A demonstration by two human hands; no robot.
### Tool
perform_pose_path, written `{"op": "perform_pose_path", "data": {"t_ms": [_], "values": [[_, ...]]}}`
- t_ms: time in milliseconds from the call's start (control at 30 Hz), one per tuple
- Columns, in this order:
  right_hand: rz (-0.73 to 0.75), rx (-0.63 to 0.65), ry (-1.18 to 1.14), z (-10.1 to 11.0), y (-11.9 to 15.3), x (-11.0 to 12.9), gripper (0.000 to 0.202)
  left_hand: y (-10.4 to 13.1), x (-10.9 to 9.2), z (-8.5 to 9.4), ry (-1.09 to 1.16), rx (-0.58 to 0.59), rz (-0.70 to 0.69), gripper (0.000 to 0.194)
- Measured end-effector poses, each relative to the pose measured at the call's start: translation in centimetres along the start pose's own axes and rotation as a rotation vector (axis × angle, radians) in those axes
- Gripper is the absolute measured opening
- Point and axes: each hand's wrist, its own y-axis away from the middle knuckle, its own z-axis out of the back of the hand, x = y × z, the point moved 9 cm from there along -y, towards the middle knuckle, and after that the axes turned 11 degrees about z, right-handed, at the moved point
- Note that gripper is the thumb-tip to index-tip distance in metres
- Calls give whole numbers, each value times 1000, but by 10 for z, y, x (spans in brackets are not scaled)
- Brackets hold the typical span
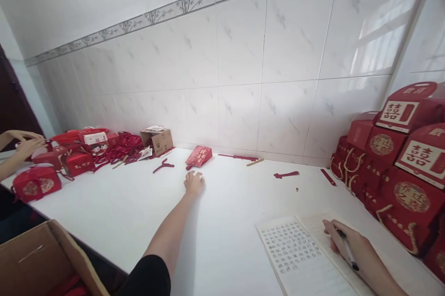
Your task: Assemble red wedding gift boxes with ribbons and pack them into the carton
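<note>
My left hand [193, 184] is stretched forward over the white table, its fingers apart and slightly bent, with nothing in them. Just beyond its fingertips lies a small red gift box [199, 156] with pale lettering; whether they touch I cannot tell. At the lower right, my right hand [351, 246] is closed around a black and white pen [348, 250]. Under that hand an open notebook [302, 273] lies flat. Rows of handwritten characters fill the upper part of its left page, while the right page is partly covered by the hand.
Red gift boxes [412, 196] are stacked at the right. Further left are ribbons [128, 143], more red boxes [79, 162] and a small cardboard box [162, 142]. Red strips [287, 174] lie along the wall. Another person's hands [29, 143] work at far left, above a large carton [31, 259].
</note>
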Motion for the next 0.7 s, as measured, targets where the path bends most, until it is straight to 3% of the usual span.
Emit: {"op": "perform_pose_path", "data": {"t_ms": [233, 400, 567, 700], "values": [[35, 34, 157, -2, 2, -9, 39, -35, -6, -20, -228, -6, 3, 28], [91, 67, 194, -9, -1, -12, 40, -52, -10, -23, -290, -2, -4, 37], [89, 78, 183, -14, -2, -4, 41, -35, -25, -15, -302, -70, -134, 44], [100, 20, 148, -10, -3, 9, 38, -12, -62, 9, -95, -191, -347, 42]]}}
